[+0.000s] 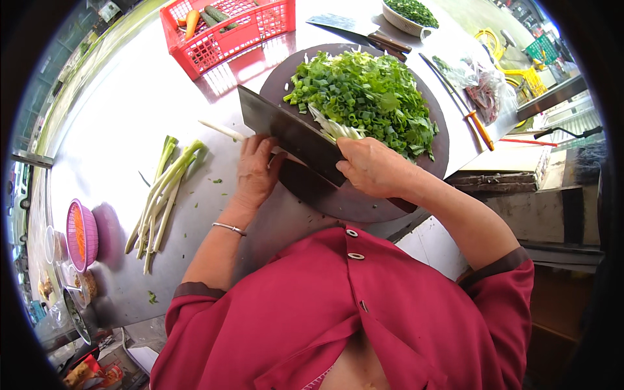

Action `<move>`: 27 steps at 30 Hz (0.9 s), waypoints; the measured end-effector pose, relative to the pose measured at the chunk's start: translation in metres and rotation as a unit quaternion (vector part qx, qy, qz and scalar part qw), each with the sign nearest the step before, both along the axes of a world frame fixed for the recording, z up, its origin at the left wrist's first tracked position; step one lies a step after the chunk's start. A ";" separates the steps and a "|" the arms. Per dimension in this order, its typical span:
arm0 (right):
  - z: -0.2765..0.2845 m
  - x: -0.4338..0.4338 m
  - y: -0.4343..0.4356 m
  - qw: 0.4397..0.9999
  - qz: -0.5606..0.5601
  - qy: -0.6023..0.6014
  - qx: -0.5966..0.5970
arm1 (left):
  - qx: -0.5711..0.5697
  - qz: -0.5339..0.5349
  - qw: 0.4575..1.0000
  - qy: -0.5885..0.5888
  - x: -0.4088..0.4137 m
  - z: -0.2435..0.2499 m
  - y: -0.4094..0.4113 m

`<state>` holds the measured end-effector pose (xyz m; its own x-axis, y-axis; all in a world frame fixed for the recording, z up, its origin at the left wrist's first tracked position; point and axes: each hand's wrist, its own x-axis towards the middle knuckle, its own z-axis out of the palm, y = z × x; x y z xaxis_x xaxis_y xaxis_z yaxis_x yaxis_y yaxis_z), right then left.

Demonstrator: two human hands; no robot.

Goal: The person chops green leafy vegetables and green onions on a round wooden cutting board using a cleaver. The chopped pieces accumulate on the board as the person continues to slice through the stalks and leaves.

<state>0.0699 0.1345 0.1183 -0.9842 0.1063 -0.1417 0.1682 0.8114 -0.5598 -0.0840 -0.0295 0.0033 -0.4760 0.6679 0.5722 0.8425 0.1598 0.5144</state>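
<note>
My right hand [378, 165] grips a cleaver [292, 134], its broad blade tilted across the round cutting board [331, 207]. The cleaver's handle is mostly hidden by the hand. Just left of the blade, my left hand [256, 165] presses on white scallion stalks [219, 128], with one end poking out beyond the fingers. Sliced scallion whites [336, 127] lie against the blade's far side. Behind them, a large heap of chopped green scallions and leafy herbs [365, 92] covers much of the board. A loose bunch of trimmed scallions [165, 200] rests on the metal table to the left.
A red plastic crate [234, 41] holds carrots and cucumbers. Another cleaver [360, 35] and a sharpening steel [477, 129] with an orange handle flank the board. Farther out are a basket of chopped greens [409, 17], plastic bags [490, 90] and a pink basket [90, 234] of orange shreds.
</note>
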 end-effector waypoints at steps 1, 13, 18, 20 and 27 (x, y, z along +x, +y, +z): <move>-0.002 0.001 0.002 1.000 0.001 0.009 -0.002 | -0.028 0.031 0.999 0.033 -0.006 0.011 -0.002; 0.014 0.042 0.027 0.984 -0.158 -0.057 -0.055 | -0.039 -0.046 0.997 0.054 0.021 0.010 0.032; 0.016 0.055 0.020 0.994 -0.110 0.008 0.019 | -0.006 -0.072 0.996 0.045 0.023 0.003 0.026; 0.036 0.056 0.014 0.991 -0.113 -0.065 0.011 | 0.000 -0.078 0.996 0.037 0.023 0.001 0.023; 0.024 0.047 0.006 0.992 -0.049 -0.106 0.040 | -0.001 -0.089 0.996 0.032 0.022 0.001 0.022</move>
<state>0.1172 0.1410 0.1423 -0.9173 0.2197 -0.3322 0.3562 0.8257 -0.4374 -0.0625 -0.0079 0.0043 -0.3137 0.7388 0.5965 0.8882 0.0061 0.4595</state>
